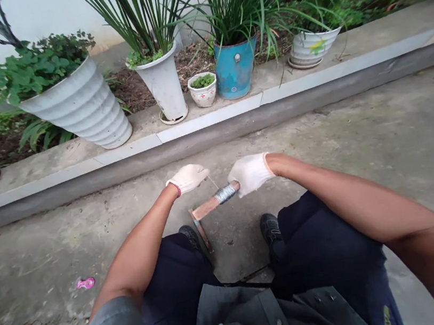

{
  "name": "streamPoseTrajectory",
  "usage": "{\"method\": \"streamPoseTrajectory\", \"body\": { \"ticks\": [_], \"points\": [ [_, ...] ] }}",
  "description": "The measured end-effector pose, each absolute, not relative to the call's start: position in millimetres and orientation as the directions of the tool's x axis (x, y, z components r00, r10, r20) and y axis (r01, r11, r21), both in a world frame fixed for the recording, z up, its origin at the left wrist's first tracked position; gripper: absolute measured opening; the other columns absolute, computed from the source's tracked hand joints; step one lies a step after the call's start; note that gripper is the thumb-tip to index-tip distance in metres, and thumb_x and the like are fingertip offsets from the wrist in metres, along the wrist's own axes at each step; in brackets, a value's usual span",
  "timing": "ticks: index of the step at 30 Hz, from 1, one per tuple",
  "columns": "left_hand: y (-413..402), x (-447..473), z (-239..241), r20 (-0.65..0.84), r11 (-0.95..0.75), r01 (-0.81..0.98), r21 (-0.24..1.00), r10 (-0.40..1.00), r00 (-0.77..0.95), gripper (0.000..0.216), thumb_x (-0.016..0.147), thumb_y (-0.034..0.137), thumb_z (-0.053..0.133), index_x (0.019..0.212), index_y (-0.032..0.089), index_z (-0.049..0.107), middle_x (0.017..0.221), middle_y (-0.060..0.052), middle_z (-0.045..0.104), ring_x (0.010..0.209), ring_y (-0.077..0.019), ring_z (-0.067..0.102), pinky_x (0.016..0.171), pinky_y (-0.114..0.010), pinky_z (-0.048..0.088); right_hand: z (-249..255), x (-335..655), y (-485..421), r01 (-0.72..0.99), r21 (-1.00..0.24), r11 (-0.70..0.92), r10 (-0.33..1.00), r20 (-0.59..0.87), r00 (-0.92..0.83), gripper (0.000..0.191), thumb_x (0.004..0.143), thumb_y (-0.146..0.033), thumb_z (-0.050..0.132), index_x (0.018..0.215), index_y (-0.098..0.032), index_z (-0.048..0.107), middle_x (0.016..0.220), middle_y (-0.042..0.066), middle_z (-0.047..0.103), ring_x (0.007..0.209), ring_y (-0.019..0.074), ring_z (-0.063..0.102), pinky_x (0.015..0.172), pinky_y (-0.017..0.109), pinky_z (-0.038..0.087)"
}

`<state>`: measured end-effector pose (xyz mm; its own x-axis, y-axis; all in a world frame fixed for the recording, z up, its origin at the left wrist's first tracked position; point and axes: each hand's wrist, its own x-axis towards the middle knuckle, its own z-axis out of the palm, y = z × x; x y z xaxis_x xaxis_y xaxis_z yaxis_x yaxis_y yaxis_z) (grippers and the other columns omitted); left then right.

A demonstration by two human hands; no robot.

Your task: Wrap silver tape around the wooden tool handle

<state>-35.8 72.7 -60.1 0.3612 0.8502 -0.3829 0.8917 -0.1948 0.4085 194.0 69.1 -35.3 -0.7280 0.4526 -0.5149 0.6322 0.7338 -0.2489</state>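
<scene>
Both my hands wear white cotton gloves. My right hand grips the upper end of a wooden handle, which carries a band of silvery wire winding. My left hand is closed just left of it, pinching a thin wire that runs down to the winding. The handle slopes down to the left and meets a rusty metal blade resting on the concrete between my two dark shoes.
A raised concrete kerb crosses ahead, with a large white ribbed pot, a tall white pot, a small patterned pot, a blue pot and another white pot. A pink scrap lies at left.
</scene>
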Motion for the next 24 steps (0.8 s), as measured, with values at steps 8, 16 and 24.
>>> {"method": "streamPoseTrajectory", "body": {
  "ticks": [8, 16, 24],
  "points": [
    [41.6, -7.4, -43.7, -0.405, -0.373, 0.872, 0.317, 0.778, 0.48, 0.048, 0.097, 0.048, 0.037, 0.076, 0.019, 0.069, 0.075, -0.007, 0.07, 0.062, -0.0173, 0.059, 0.059, -0.029, 0.035, -64.2, 176.6, 86.8, 0.838, 0.105, 0.535, 0.761, -0.492, -0.424, 0.034, 0.072, -0.019, 0.068, 0.104, -0.013, 0.078, 0.098, 0.021, 0.075, 0.093, 0.035, 0.071, 0.077, 0.041, 0.053],
    [27.5, -9.2, -51.6, -0.446, -0.308, 0.865, 0.396, 0.759, 0.474, 0.054, 0.099, 0.056, 0.035, 0.078, 0.02, 0.07, 0.078, -0.007, 0.071, 0.069, -0.0203, 0.061, 0.07, -0.031, 0.043, -46.3, 185.5, 103.1, 0.881, -0.079, 0.466, 0.824, -0.323, -0.465, 0.033, 0.084, -0.041, 0.059, 0.099, -0.017, 0.076, 0.091, 0.016, 0.074, 0.084, 0.0271, 0.07, 0.07, 0.032, 0.045],
    [51.2, -28.6, -71.5, -0.441, -0.28, 0.838, 0.468, 0.748, 0.496, 0.044, 0.096, 0.05, 0.042, 0.082, 0.019, 0.071, 0.087, -0.005, 0.074, 0.074, -0.0191, 0.064, 0.074, -0.027, 0.045, -32.4, 205.5, 85.8, 0.685, -0.485, 0.544, 0.639, -0.29, -0.712, 0.049, 0.078, -0.065, 0.062, 0.083, -0.017, 0.066, 0.068, 0.001, 0.064, 0.061, 0.012, 0.05, 0.055, 0.025, 0.031]
  ]
}}
